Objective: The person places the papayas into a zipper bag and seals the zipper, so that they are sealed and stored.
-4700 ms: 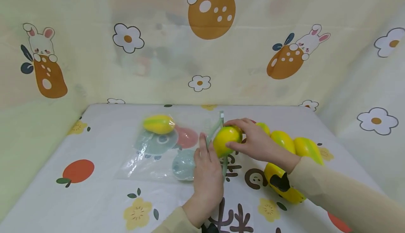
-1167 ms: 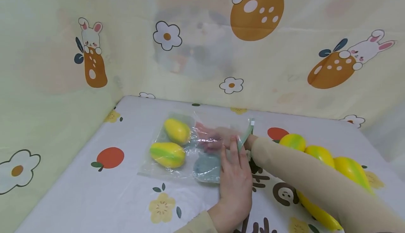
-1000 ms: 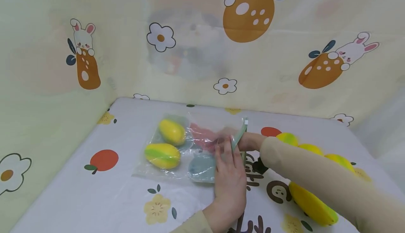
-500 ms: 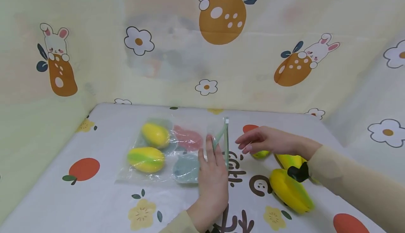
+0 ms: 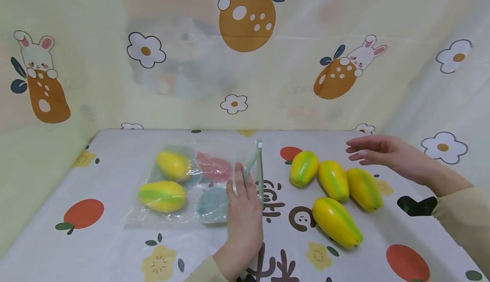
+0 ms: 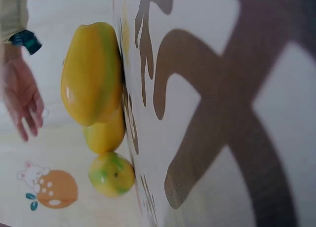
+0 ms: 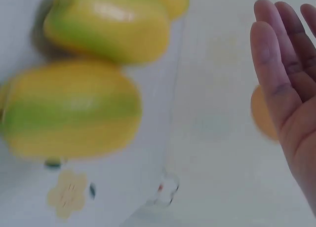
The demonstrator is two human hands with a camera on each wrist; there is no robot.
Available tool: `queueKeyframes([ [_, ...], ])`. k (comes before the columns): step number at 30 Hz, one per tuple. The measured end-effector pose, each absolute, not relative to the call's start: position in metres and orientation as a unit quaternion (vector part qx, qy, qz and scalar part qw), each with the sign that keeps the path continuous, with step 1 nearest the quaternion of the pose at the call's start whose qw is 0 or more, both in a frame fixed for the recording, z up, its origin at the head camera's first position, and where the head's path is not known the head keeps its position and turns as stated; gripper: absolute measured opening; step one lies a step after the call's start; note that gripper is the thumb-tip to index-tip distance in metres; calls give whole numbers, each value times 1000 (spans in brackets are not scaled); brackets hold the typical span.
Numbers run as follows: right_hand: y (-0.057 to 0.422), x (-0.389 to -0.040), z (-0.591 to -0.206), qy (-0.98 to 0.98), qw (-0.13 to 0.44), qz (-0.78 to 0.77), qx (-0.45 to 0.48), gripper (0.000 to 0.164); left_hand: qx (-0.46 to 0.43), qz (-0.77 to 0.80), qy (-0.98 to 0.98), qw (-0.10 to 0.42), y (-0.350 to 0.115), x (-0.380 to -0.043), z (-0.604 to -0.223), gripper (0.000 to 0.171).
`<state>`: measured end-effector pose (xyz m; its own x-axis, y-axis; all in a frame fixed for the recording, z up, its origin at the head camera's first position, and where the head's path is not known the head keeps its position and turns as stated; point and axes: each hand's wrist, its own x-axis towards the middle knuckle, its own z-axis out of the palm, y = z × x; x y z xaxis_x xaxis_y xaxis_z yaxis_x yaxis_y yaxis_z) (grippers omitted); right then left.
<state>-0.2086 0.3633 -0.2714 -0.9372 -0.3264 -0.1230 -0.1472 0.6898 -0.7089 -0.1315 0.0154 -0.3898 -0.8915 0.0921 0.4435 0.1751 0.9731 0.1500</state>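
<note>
A clear zip bag [image 5: 191,146] with printed shapes and a pale green zip edge lies at the left of the table. Inside it are two yellow papayas, one farther back [image 5: 173,165] and one nearer [image 5: 162,196], both streaked green. My left hand [image 5: 245,216] rests on the bag beside its mouth, fingers straight. Raised at the right is my right hand [image 5: 394,156], holding nothing, fingers extended. It is nearest the rightmost loose papaya [image 5: 364,189], which also shows large in the right wrist view, where the right hand [image 7: 291,94] is apart from it.
Several papayas lie loose right of the bag: one at the back [image 5: 304,169], one in the middle [image 5: 333,180] and one in front [image 5: 337,222]. A printed cloth [image 5: 115,252] covers the table. A patterned curtain [image 5: 291,95] stands behind and at both sides.
My right hand held a papaya at the bag's mouth, reached inside, then came out without it and moved right. The bag held one papaya and now holds two. My left hand stayed on it.
</note>
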Motion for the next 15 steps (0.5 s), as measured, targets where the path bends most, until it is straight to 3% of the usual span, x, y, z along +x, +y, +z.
queueKeyframes([
  [7,392,-214,-292,931,98,-343,-79,47,-64,-96,-973,202,13,-131,-388,92],
  [15,389,-215,-315,977,82,-177,-82,46,-63,-121,-975,178,16,-131,-386,97],
])
